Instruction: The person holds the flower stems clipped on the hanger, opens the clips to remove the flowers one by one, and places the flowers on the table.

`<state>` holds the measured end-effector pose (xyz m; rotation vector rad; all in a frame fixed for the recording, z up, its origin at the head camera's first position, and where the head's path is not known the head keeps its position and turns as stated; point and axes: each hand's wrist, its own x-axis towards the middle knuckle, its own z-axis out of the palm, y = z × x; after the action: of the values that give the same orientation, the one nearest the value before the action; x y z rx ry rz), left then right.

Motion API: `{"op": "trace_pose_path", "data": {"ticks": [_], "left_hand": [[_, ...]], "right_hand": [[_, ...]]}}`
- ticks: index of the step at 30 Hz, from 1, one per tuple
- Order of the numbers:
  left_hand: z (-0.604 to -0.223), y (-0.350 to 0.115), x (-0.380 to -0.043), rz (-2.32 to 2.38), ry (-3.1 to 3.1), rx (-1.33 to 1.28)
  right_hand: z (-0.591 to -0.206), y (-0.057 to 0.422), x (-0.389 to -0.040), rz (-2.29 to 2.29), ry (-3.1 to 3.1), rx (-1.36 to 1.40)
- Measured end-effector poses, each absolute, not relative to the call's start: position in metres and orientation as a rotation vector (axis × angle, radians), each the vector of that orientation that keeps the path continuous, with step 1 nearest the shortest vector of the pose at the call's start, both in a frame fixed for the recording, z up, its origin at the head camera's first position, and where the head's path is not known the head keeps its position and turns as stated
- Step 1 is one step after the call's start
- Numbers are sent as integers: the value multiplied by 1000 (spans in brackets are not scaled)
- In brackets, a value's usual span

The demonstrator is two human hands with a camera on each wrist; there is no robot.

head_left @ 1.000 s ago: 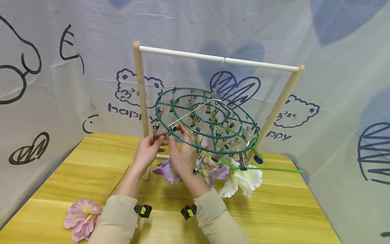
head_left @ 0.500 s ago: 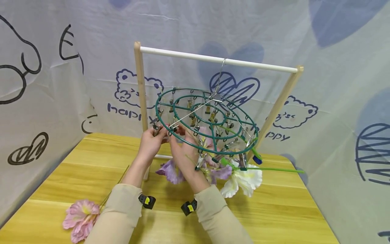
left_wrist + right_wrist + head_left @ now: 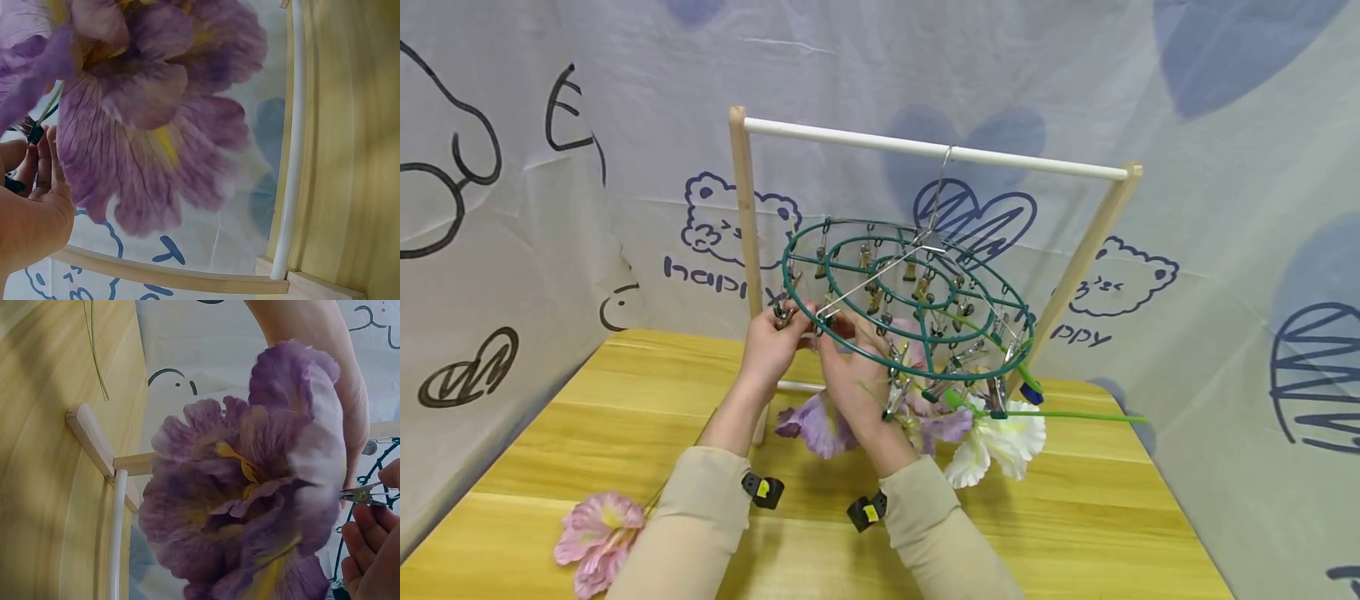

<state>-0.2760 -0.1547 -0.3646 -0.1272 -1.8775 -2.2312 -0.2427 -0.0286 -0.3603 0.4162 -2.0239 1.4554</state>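
A green round clip hanger (image 3: 917, 333) hangs from the rack, with metal clips all around it. My right hand (image 3: 853, 367) is under its near left rim; in the right wrist view its thumb and fingers pinch a metal clip (image 3: 365, 495). My left hand (image 3: 769, 346) is close beside it, thumb and fingers curled around the stem (image 3: 50, 103) of a purple flower (image 3: 150, 137) right at the clip's green tip (image 3: 35, 134). The bloom hangs below both hands, and in the right wrist view the purple flower (image 3: 231, 506) hides most of the left hand.
The wooden rack's white bar (image 3: 850, 137) runs above the hanger. White (image 3: 1000, 437) and other purple-pink blooms hang from clips at the right, with a green stem (image 3: 1075, 417) jutting out sideways. A pink flower (image 3: 598, 533) lies on the table (image 3: 1075, 517) at front left.
My left hand has moved up and right, its fingers now meeting the right hand's at the hanger rim. The right hand has stayed nearly in place, and the purple bloom shifts slightly.
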Motion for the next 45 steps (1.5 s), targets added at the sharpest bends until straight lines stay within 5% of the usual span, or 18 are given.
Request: {"op": "trace_pose_path", "data": {"ticks": [45], "left_hand": [[-360, -165, -272, -2128, -2034, -105]], "right_hand": [[-354, -30, -239, 1840, -2042, 216]]}}
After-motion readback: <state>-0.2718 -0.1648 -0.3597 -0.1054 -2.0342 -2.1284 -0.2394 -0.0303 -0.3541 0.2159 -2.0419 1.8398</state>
